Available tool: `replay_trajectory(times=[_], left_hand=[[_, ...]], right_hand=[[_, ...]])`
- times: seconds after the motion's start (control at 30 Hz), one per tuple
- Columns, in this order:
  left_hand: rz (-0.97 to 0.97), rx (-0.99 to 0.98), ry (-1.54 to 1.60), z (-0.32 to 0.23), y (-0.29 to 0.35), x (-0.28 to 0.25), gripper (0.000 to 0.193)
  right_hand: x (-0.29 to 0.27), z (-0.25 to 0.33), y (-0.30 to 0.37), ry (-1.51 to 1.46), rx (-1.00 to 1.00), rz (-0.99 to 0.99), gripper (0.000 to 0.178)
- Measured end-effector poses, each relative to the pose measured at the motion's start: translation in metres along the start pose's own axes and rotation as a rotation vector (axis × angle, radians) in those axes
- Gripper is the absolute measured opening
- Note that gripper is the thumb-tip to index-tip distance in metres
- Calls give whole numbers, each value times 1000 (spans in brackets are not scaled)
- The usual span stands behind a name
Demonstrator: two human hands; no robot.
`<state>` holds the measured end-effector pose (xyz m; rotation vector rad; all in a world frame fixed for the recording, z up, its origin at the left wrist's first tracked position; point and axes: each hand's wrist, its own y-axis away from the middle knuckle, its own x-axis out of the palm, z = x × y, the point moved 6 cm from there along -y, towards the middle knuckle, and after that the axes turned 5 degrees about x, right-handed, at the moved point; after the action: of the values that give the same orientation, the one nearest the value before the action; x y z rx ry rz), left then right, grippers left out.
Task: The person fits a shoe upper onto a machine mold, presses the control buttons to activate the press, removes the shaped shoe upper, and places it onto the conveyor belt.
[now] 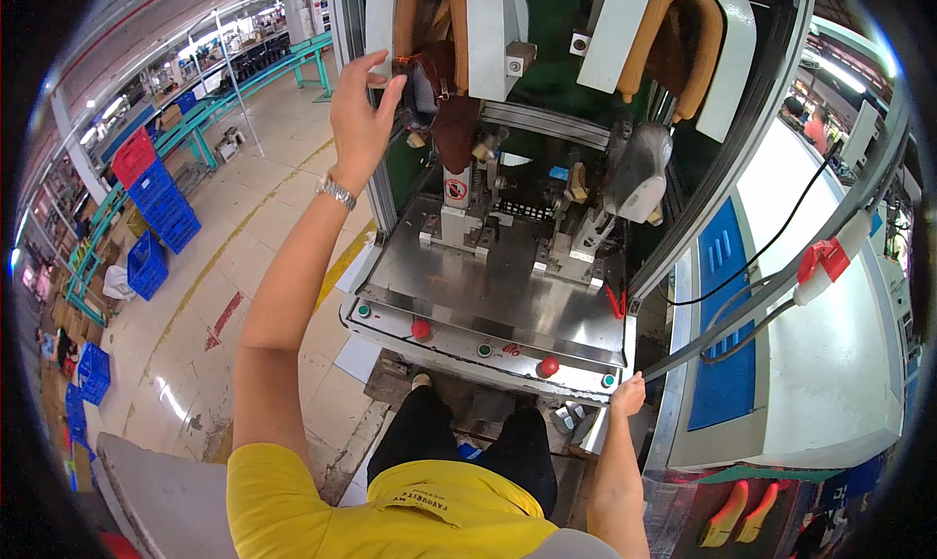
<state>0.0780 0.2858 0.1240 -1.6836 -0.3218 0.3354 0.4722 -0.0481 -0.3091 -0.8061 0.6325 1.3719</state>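
My left hand (363, 120) is raised at the left station of a steel forming machine, fingers spread and thumb apart, with nothing in it. Just right of it, a dark brown leather shoe upper (457, 135) hangs over the left form, under a white arch-shaped clamp (381, 18) with a tan padded lining. At the right station stands a bare grey metal shoe form (639, 174). My right hand (628, 395) is closed at the right corner of the front control panel (454, 341), beside a green button (608, 381). Its fingertips are partly hidden.
Two red knobs (421, 329) and more green buttons line the panel. A second white arch clamp (739, 47) hangs above the right form. Blue crates (161, 203) stand on the floor at left. A white-and-blue machine (800, 364) and a grey bar (717, 330) lie close at right.
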Motion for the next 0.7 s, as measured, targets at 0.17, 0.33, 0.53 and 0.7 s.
replay_trajectory(times=[0.17, 0.33, 0.53, 0.7], left_hand=[[201, 105, -145, 9, -21, 20, 18], [110, 171, -15, 4, -29, 25, 10], [-104, 125, -8, -2, -9, -6, 6], [-274, 154, -118, -37, -35, -65, 9]], right_hand=[[5, -1, -6, 3, 13, 8, 42], [5, -2, -8, -23, 59, 17, 42], [5, 0, 0, -56, 22, -25, 40], [10, -7, 0, -28, 36, -5, 40]])
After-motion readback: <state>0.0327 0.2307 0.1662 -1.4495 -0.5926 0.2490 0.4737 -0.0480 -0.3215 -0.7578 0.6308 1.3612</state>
